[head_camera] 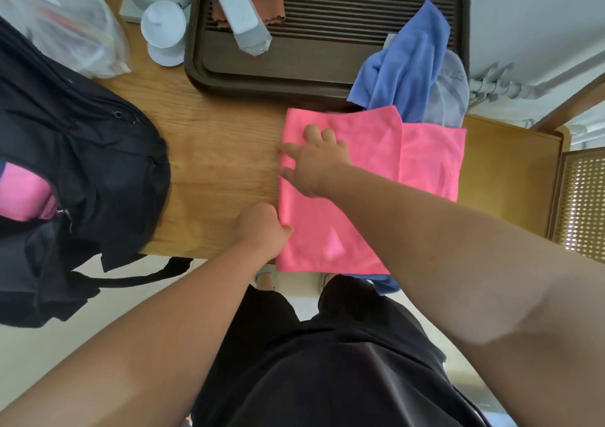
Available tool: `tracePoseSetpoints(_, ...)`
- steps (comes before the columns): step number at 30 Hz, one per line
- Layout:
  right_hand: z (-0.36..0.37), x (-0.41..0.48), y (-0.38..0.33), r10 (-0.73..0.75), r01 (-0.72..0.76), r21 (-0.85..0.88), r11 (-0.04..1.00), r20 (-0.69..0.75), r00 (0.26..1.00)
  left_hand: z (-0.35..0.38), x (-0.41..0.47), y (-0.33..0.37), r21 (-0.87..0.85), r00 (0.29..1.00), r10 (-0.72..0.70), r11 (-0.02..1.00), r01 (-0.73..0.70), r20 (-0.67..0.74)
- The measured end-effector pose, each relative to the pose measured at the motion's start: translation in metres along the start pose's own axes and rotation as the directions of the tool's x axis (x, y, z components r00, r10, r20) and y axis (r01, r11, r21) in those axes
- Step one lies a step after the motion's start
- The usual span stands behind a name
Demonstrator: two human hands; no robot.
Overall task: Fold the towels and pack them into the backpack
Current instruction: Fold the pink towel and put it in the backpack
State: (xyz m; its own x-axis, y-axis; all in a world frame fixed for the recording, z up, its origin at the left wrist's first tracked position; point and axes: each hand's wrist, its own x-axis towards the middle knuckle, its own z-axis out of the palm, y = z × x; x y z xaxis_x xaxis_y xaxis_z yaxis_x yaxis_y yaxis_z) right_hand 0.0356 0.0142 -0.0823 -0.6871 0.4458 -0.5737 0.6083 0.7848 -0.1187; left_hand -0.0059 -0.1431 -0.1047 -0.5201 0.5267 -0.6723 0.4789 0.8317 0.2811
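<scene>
Two hands work the pink towel (pixel 330 240) — left hand (pixel 262 230) pinches its folded edge, right hand (pixel 314 158) presses flat just beyond, fingers spread. Backpack (pixel 82 164) gapes left of both; blue towel (pixel 409 66) lies past the right hand. Layers look uneven — dragging the pinch could skew the fold.

We record both forearms bare, reaching forward from the lower corners and converging. The left hand (pixel 262 230) is curled, knuckles up, its thumb and fingers pinching the near left edge of the pink towel (pixel 327 236). The right hand (pixel 319 161) lies palm down beyond it, fingers (pixel 291 148) spread and straight, pressing flat on the same towel.
</scene>
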Motion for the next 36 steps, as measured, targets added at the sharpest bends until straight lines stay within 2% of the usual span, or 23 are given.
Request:
tracePoseSetpoints(4,0.002,0.008,-0.023,0.011,-0.014,-0.031,0.999,-0.072,0.997,-0.006,-0.002,-0.011,-0.047,0.998,0.05,0.998,-0.049,0.028)
tracePoseSetpoints(10,-0.004,0.018,-0.054,0.028,-0.002,0.155,0.988,-0.167,0.986,-0.033,-0.001,-0.041,-0.261,0.997,0.07,0.964,-0.06,0.028)
tracePoseSetpoints(12,-0.009,0.026,-0.07,0.018,0.021,0.209,0.978,-0.18,0.983,-0.046,0.002,-0.056,-0.283,0.999,0.042,0.958,-0.038,0.007)
tracePoseSetpoints(17,-0.021,0.045,-0.111,-0.056,0.099,0.295,0.95,-0.152,0.987,-0.08,0.008,-0.094,-0.135,0.985,-0.071,0.99,0.049,-0.159)
tracePoseSetpoints(20,-0.022,0.051,-0.126,-0.118,0.137,0.298,0.945,-0.08,0.99,-0.086,0.009,-0.099,-0.048,0.985,-0.056,0.998,0.049,-0.163)
tracePoseSetpoints(23,-0.017,0.047,-0.124,-0.122,0.133,0.309,0.942,-0.053,0.991,-0.08,0.004,-0.093,0.069,0.98,-0.023,0.997,0.038,-0.2)
tracePoseSetpoints(27,-0.011,0.026,-0.085,-0.008,0.059,0.385,0.921,-0.132,0.991,-0.068,-0.002,-0.077,0.269,0.97,0.169,0.956,-0.119,-0.172)
tracePoseSetpoints(30,-0.002,0.004,-0.042,0.122,-0.02,0.4,0.916,-0.23,0.966,-0.059,-0.003,-0.059,0.24,0.96,0.276,0.936,-0.258,-0.048)
tracePoseSetpoints(32,0.006,-0.012,-0.013,0.269,-0.116,0.406,0.907,-0.345,0.899,-0.05,-0.002,-0.047,0.191,0.949,0.314,0.931,-0.313,0.025)
tracePoseSetpoints(34,0.011,-0.027,0.016,0.419,-0.252,0.391,0.885,-0.436,0.796,-0.04,-0.001,-0.035,0.171,0.94,0.336,0.924,-0.342,0.062)
tracePoseSetpoints(36,0.014,-0.036,0.041,0.544,-0.381,0.414,0.826,-0.411,0.732,-0.03,-0.001,-0.023,0.147,0.931,0.354,0.92,-0.363,0.084)
